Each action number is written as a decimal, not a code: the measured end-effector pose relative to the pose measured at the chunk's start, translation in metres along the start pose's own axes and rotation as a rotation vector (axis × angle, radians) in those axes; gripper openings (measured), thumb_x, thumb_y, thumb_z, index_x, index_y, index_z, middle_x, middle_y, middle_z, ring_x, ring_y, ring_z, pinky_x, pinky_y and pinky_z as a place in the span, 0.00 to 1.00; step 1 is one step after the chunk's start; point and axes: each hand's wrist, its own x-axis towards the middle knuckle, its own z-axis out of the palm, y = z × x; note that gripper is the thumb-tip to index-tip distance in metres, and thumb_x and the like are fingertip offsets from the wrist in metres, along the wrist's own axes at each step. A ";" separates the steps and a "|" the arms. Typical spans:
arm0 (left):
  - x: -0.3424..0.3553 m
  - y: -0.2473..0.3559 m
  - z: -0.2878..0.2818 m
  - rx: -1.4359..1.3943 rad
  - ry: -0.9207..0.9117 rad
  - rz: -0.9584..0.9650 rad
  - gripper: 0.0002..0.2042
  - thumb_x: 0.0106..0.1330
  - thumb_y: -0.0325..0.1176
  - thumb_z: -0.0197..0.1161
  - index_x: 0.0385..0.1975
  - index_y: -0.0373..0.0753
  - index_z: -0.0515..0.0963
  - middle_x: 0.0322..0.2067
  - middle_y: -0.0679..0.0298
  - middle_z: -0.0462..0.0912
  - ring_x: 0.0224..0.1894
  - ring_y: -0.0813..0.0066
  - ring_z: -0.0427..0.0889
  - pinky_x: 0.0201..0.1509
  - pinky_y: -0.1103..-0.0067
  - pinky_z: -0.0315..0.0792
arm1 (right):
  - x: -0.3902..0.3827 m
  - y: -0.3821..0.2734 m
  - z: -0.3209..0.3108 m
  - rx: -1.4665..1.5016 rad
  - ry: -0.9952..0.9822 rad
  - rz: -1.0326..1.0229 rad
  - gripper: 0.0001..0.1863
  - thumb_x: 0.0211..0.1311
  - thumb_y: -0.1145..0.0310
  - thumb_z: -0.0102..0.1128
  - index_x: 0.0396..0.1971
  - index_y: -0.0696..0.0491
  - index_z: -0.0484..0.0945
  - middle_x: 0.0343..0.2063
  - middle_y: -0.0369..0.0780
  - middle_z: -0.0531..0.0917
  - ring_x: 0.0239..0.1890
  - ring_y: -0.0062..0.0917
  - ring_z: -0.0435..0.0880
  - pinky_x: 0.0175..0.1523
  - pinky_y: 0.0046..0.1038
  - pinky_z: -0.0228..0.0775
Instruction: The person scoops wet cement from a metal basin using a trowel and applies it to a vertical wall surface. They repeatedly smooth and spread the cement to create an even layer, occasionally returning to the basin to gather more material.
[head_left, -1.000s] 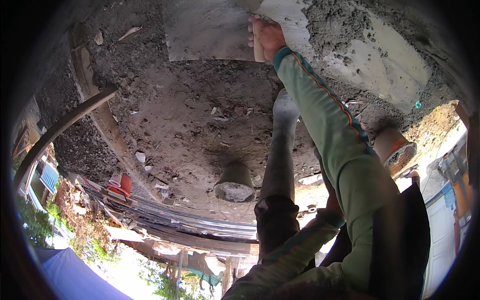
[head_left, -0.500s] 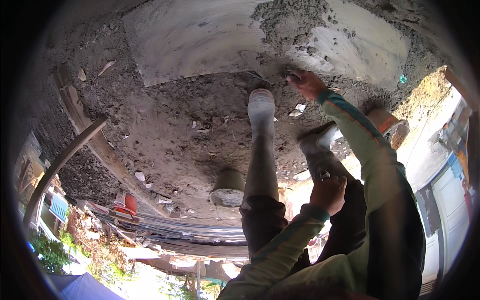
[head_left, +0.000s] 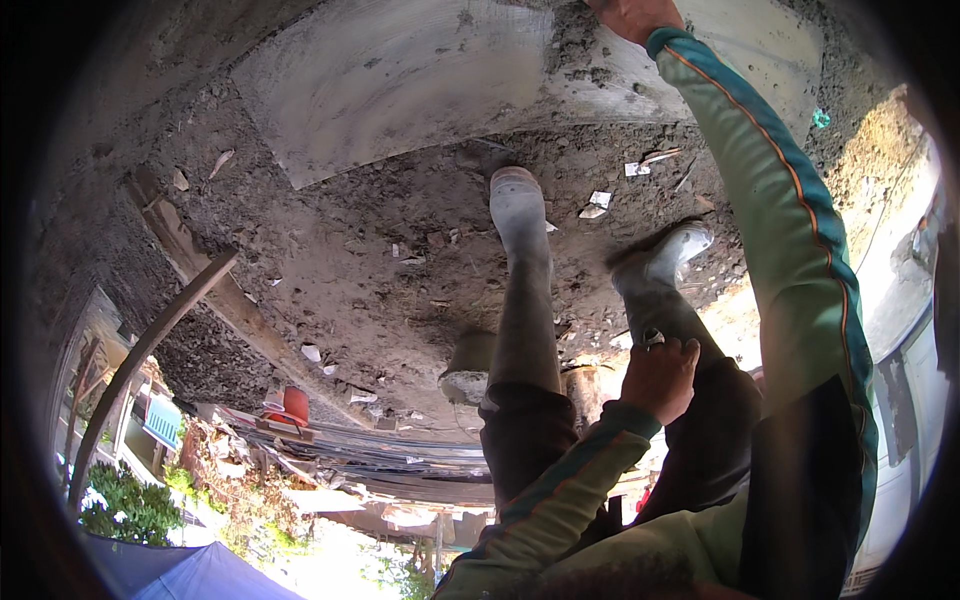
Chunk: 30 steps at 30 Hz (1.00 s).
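Note:
My right hand (head_left: 632, 14) reaches far out to a heap of wet grey mortar (head_left: 578, 42) lying on a flat pale slab (head_left: 400, 90). The picture's top edge cuts the hand off, so its grip is hidden. The green sleeve with an orange stripe (head_left: 790, 230) runs down the right side. My left hand (head_left: 660, 376) rests on my dark trouser knee and holds nothing. Two mud-caked boots (head_left: 520, 205) (head_left: 668, 256) stand on the dirt just below the slab.
A cement-crusted bucket (head_left: 466, 372) stands on the ground behind my legs. A long wooden plank (head_left: 195, 255), a curved dark pipe (head_left: 150, 340), a red container (head_left: 295, 403), stacked sheets and a blue tarp (head_left: 190, 575) lie at the left. Paper scraps (head_left: 598, 202) litter the dirt.
My right hand went from the slab down to the dirt near the boot, then back up to the mortar heap. My left hand stayed on the knee.

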 end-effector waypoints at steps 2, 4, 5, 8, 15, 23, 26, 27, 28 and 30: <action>0.003 0.002 0.008 0.023 0.030 0.044 0.30 0.56 0.42 0.72 0.59 0.41 0.72 0.40 0.59 0.80 0.41 0.60 0.84 0.43 0.63 0.74 | -0.032 0.004 -0.023 0.071 -0.025 0.024 0.23 0.67 0.47 0.51 0.47 0.50 0.82 0.47 0.52 0.85 0.51 0.44 0.84 0.56 0.45 0.77; 0.012 0.005 0.016 0.026 -0.056 0.065 0.30 0.55 0.42 0.72 0.59 0.41 0.72 0.41 0.58 0.80 0.42 0.59 0.84 0.44 0.62 0.75 | -0.055 0.052 -0.012 0.100 0.037 0.037 0.28 0.69 0.41 0.52 0.54 0.48 0.80 0.46 0.49 0.86 0.50 0.43 0.85 0.56 0.43 0.76; 0.012 0.011 0.013 0.034 -0.098 0.054 0.31 0.55 0.42 0.72 0.59 0.42 0.72 0.41 0.58 0.81 0.42 0.59 0.85 0.44 0.61 0.75 | -0.066 0.071 -0.009 0.132 0.065 0.032 0.30 0.70 0.38 0.52 0.58 0.47 0.79 0.46 0.47 0.87 0.50 0.43 0.85 0.56 0.42 0.76; 0.022 0.019 0.013 0.051 -0.193 0.064 0.31 0.55 0.43 0.72 0.60 0.42 0.72 0.41 0.57 0.82 0.44 0.57 0.85 0.45 0.59 0.77 | -0.158 0.115 -0.020 0.453 0.199 0.036 0.17 0.72 0.48 0.56 0.47 0.45 0.80 0.33 0.46 0.85 0.38 0.44 0.85 0.44 0.40 0.76; 0.022 0.021 0.012 0.076 -0.258 0.039 0.33 0.55 0.41 0.71 0.61 0.37 0.72 0.47 0.53 0.83 0.46 0.53 0.85 0.50 0.62 0.78 | -0.398 0.193 -0.053 0.844 0.344 0.431 0.17 0.76 0.60 0.52 0.48 0.59 0.77 0.33 0.43 0.81 0.35 0.29 0.80 0.45 0.30 0.72; 0.036 0.037 0.017 0.153 -0.353 0.126 0.33 0.56 0.43 0.71 0.61 0.38 0.71 0.46 0.53 0.83 0.47 0.54 0.85 0.50 0.61 0.78 | -0.521 0.330 0.081 0.542 0.509 1.045 0.21 0.69 0.55 0.64 0.45 0.58 0.74 0.38 0.48 0.82 0.40 0.39 0.81 0.47 0.35 0.72; 0.035 0.031 0.013 0.204 -0.371 0.038 0.29 0.57 0.43 0.72 0.57 0.39 0.75 0.44 0.52 0.83 0.46 0.53 0.86 0.49 0.60 0.78 | -0.470 0.272 0.075 0.703 0.729 0.800 0.18 0.71 0.58 0.62 0.47 0.57 0.72 0.34 0.41 0.78 0.36 0.28 0.77 0.45 0.31 0.72; 0.031 0.028 0.013 0.213 -0.384 0.016 0.28 0.57 0.43 0.72 0.56 0.40 0.75 0.44 0.53 0.83 0.46 0.54 0.86 0.49 0.60 0.78 | -0.446 0.243 0.063 0.809 0.783 0.695 0.17 0.72 0.59 0.61 0.48 0.56 0.72 0.32 0.38 0.76 0.34 0.23 0.75 0.44 0.29 0.72; 0.027 0.024 0.016 0.210 -0.389 0.001 0.27 0.57 0.44 0.72 0.55 0.40 0.76 0.44 0.54 0.83 0.46 0.54 0.86 0.48 0.60 0.78 | -0.428 0.218 0.054 0.918 0.563 0.749 0.15 0.72 0.62 0.61 0.47 0.55 0.71 0.30 0.36 0.74 0.33 0.20 0.73 0.40 0.27 0.71; 0.024 0.021 0.022 0.204 -0.393 -0.015 0.26 0.57 0.44 0.72 0.54 0.40 0.76 0.43 0.54 0.83 0.45 0.55 0.86 0.48 0.59 0.78 | -0.381 0.189 0.074 1.146 0.323 0.628 0.16 0.71 0.61 0.63 0.47 0.55 0.72 0.28 0.34 0.75 0.30 0.18 0.71 0.39 0.26 0.70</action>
